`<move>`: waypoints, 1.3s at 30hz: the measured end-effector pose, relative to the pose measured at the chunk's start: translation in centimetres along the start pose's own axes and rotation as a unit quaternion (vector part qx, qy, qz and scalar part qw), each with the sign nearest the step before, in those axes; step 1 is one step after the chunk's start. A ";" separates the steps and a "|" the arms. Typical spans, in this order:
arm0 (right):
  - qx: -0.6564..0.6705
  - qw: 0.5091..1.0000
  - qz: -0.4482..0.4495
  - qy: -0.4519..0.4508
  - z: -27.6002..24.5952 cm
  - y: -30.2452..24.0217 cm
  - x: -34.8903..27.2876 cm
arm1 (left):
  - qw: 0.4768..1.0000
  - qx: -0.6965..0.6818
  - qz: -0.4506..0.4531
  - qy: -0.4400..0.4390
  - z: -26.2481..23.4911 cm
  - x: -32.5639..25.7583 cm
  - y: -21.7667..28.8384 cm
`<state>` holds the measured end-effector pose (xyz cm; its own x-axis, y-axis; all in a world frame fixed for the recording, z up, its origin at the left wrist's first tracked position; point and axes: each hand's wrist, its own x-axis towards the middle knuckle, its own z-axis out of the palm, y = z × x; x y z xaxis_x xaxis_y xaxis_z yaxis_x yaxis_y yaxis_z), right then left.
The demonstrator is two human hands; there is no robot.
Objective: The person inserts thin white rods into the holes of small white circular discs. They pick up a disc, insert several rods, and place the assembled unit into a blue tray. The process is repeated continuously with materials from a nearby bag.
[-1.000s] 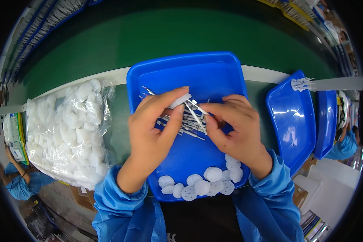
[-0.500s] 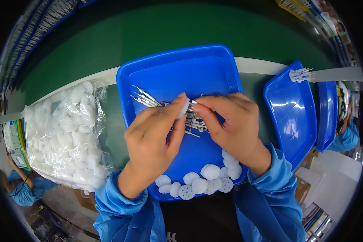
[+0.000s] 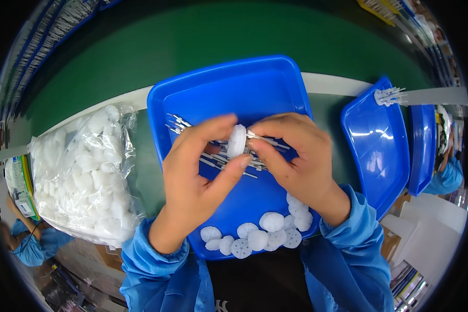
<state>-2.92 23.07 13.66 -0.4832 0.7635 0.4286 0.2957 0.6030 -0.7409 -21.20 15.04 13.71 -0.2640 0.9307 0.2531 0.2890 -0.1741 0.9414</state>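
My left hand point(image 3: 195, 166) is open around a white round disc point(image 3: 237, 141), its thumb and index finger spread apart. The disc stands on edge in front of my right hand point(image 3: 294, 156). My right thumb and index finger pinch a thin white rod with a metal tip point(image 3: 252, 135) against the disc's face; whether the rod sits in a hole is hard to see. Below my hands, a pile of similar thin rods point(image 3: 178, 124) lies in the blue tray point(image 3: 223, 86). Several white discs with small holes point(image 3: 242, 248) lie along the tray's near edge.
A clear plastic bag of white discs point(image 3: 83, 177) stands left of the tray. To the right is another blue tray point(image 3: 374, 140), with a disc full of rods point(image 3: 390, 96) at its far corner. Other people's blue sleeves point(image 3: 36, 244) show at both sides.
My left thumb and index finger have come apart from the disc, and its face has turned more into view. My right hand keeps its pinch in nearly the same place.
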 end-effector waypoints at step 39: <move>-0.340 0.926 -0.077 -0.145 -2.6 -0.2 -0.6 | 0.993 -0.114 -0.039 -0.014 -1.4 -0.1 -1.0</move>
<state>-0.55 23.05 14.89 -0.7351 0.6213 0.2713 0.6074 0.7813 -0.1436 -22.73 14.66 13.00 -0.2512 0.9522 0.1740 0.0520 -0.1662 0.9847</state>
